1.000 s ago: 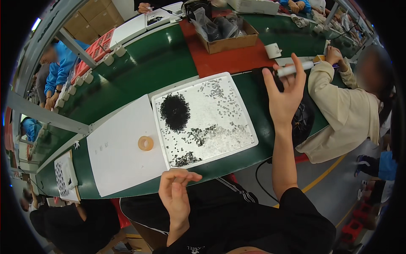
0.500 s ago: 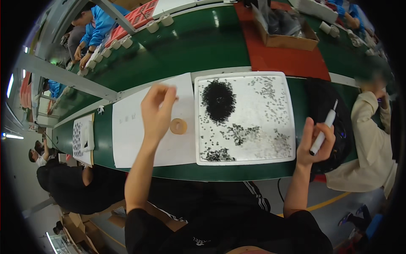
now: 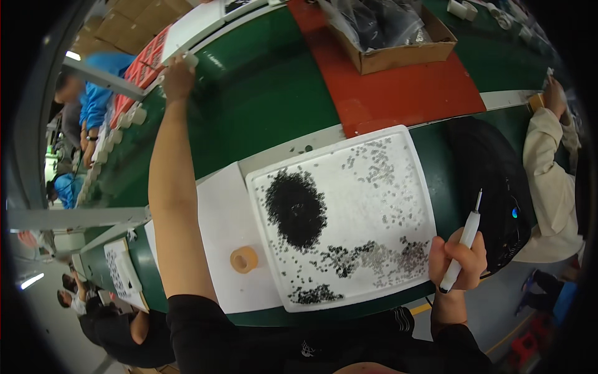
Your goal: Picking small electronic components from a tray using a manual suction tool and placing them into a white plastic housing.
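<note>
My left arm reaches far across the green belt. At its end my left hand [image 3: 178,80] has its fingers closed round a small white cylindrical part [image 3: 190,59], beside the belt's far edge. My right hand [image 3: 459,265] grips a white pen-shaped tool [image 3: 461,250] with a thin metal tip pointing up and away, just off the tray's right edge. A white tray [image 3: 355,140] in front of me carries a dense pile of tiny black pieces [image 3: 296,209] and scattered grey and clear ones. To its left, a roll of tan tape [image 3: 243,259] lies on white paper [image 3: 227,212].
Several white cylinders [image 3: 136,116] line the belt's far left. A cardboard box [image 3: 408,56] of bagged parts stands on a red-brown sheet [image 3: 389,103]. A black bag [image 3: 489,181] lies on the right. A metal frame [image 3: 99,78] crosses the left; co-workers sit on both sides.
My left hand has gone from above the paper out to the far side of the belt and closed round a white part. The view has turned; my right hand still holds the tool.
</note>
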### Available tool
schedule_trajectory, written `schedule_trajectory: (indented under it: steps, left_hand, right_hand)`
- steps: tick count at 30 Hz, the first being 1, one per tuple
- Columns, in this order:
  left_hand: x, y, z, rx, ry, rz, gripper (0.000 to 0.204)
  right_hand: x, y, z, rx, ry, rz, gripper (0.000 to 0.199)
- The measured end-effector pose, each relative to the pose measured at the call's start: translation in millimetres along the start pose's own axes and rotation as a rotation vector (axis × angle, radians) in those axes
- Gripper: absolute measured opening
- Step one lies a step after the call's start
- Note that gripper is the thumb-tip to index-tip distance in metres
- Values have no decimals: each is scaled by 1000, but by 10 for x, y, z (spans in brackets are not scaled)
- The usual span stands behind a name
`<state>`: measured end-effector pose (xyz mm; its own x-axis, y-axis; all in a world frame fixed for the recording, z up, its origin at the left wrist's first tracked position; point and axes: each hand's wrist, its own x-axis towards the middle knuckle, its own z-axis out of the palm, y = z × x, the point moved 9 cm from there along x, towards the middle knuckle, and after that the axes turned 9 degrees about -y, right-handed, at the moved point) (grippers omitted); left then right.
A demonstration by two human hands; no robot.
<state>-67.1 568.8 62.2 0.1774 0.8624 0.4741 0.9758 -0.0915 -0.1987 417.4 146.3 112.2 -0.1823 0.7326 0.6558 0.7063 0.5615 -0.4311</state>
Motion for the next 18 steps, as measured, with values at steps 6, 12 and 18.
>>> schedule_trajectory:
  steps: [6, 12, 18]
  left_hand:
    - [144, -291, 485, 231, -127, 117, 27]
    - [-791, 511, -268, -84, 180, 369, 22]
    - [-2632, 1175, -2141, -490, -5, 72, 18]
  right_hand:
    - [-23, 26, 47, 48, 6, -11, 20]
    - [-236, 443, -125, 161, 200, 251, 44]
    - [-145, 506, -131, 583, 325, 206, 54]
